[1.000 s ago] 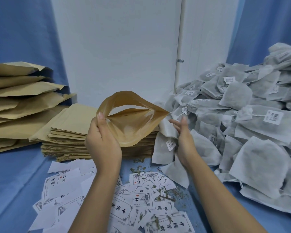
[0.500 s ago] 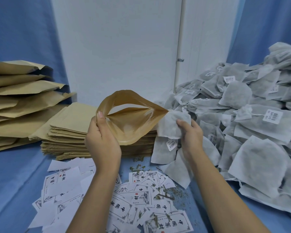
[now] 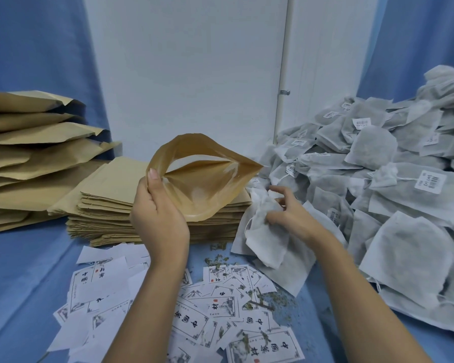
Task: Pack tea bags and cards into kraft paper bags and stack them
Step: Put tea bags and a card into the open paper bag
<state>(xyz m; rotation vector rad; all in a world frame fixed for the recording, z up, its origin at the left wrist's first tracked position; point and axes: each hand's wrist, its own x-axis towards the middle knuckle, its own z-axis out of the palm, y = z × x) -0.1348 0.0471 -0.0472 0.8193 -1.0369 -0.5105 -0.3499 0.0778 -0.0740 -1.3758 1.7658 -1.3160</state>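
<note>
Kraft bag (image 3: 205,184): looks light, thin, creasy, w/ a slick glossy liner. It likely keeps its mouth open only while pinched at a side seam, so grip the mouth corner, not the belly. Tea bag (image 3: 265,231): soft, limp pouch, prob. light and floppy. Best taken by its bunched top so the body trails in.

Left hand (image 3: 159,218) is raised over the flat bag stack (image 3: 110,200), thumb (image 3: 152,179) and fingers clamped on the kraft bag's left corner, mouth bowed open to the right. Right hand (image 3: 288,213) is lower, at the pile (image 3: 404,179) edge, fingers (image 3: 278,191) curled, pinching the tea bag's top. The tea bag is just right of and below the mouth, not yet inside.
</note>
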